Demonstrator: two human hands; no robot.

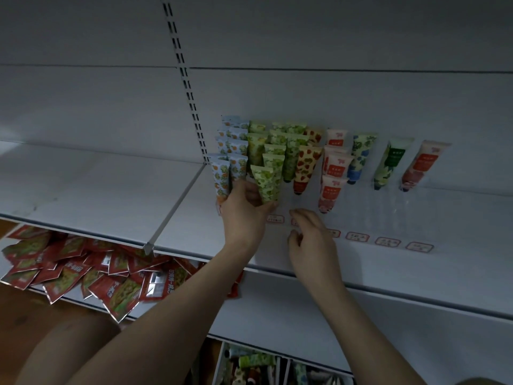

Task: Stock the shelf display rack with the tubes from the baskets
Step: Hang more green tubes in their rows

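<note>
A clear display rack [388, 207] stands on the white shelf [111, 195], and several patterned tubes stand cap-down in its rows. My left hand [244, 209] grips a green leaf-patterned tube [266, 183] at the rack's front left, next to a blue orange-patterned tube [221, 176]. My right hand [311, 237] hovers just right of it, in front of the rack, fingers loosely curled and holding nothing. A strawberry tube [304, 168] and pink tubes [330, 193] stand further right. A basket with several more tubes [258, 362] shows at the bottom edge.
A slotted upright [188, 87] and a shelf divider [177, 207] run left of the rack. Red snack packets [83, 276] lie heaped on the lower shelf at left. Price labels [388, 241] line the rack's front strip. The rack's right columns hold single tubes [422, 165].
</note>
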